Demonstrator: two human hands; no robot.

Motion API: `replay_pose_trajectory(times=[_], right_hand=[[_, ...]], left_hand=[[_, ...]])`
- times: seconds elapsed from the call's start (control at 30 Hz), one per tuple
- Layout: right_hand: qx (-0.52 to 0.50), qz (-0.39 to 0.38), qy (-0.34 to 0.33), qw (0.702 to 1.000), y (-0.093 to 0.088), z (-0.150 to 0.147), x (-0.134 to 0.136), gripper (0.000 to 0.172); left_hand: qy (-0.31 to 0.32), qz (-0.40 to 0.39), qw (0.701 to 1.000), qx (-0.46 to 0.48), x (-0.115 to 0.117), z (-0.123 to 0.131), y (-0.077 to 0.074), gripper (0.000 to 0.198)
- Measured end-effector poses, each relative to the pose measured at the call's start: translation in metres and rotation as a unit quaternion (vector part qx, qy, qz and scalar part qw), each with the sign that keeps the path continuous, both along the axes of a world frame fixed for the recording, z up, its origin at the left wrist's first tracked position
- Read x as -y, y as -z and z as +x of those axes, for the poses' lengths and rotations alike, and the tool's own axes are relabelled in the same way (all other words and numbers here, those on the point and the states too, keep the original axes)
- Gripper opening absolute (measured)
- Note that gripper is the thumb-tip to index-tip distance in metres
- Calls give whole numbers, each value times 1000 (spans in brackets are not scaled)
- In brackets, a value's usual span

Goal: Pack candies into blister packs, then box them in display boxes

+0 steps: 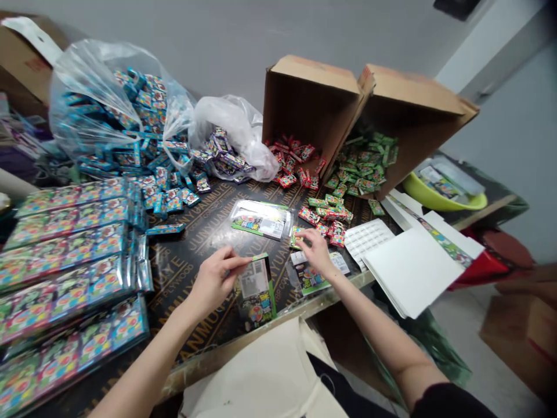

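Head view: the left hand (215,280) grips the top of an upright blister card (256,293) at lower centre, held on end — perhaps to look it over; the right hand (315,251) pinches a small green packet (297,237) just right of centre; two tipped cartons (311,98) at upper right spill red packets (289,159) and green packets (359,168) toward the dark plywood board (183,278), apparently to keep them within reach.

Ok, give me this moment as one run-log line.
left hand: beside card pack | right hand: on small packet | nearby: red packets, green packets
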State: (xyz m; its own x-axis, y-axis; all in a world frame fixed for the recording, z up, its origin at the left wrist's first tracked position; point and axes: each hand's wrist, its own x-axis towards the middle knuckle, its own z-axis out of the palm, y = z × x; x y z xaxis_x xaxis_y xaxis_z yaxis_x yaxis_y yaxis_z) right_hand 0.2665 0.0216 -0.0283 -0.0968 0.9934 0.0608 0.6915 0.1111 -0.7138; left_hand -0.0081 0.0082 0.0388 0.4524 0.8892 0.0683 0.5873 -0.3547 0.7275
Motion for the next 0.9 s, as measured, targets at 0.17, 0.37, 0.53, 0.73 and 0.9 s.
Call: replay_pose_trajectory(times=[0.17, 0.37, 0.53, 0.73, 0.9], right_hand=[[121, -70, -5, 990, 39, 43, -11, 5], [149, -90, -1, 985, 51, 37, -7, 11], [135, -85, -23, 987, 57, 33, -4, 5], [100, -74, -46, 991, 53, 25, 8, 9], [65, -89, -34, 993, 42, 29, 10, 9]], left_hand=[[-17, -19, 999, 20, 1, 4, 0, 19], [-45, -26, 998, 42, 2, 4, 2, 18], [-56, -23, 997, 53, 3, 5, 4, 17], [-67, -19, 996, 55, 4, 6, 5, 17], [-74, -11, 996, 49, 6, 9, 4, 17]])
